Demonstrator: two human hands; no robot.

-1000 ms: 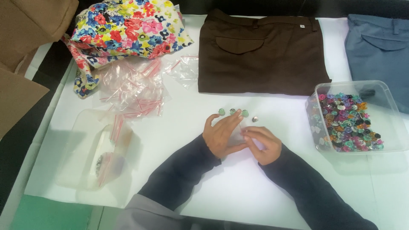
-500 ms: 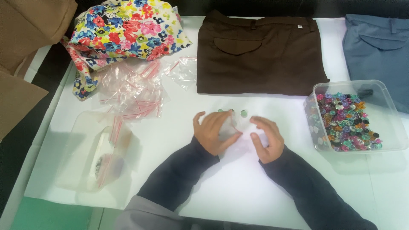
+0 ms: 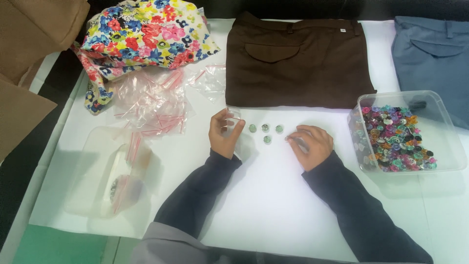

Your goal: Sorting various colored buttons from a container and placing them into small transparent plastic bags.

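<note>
Four green buttons (image 3: 266, 131) on white table (image 3: 273, 205), between hands. Left hand (image 3: 223, 133) just left of buttons, fingers pinching small clear zip bag (image 3: 233, 117). Right hand (image 3: 310, 145) just right, curled; contents unclear. Clear tub of mixed buttons (image 3: 405, 132) further right.

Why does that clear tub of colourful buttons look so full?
It is roughly half full: the buttons heap against the near side of the lidless clear tub, leaving its far corner bare.

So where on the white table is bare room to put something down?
Bare patches: the white table between the two dark sleeves, and below the clear tub of buttons. Crowded: the pile of small plastic bags at left, and around the four loose buttons between the hands.
</note>
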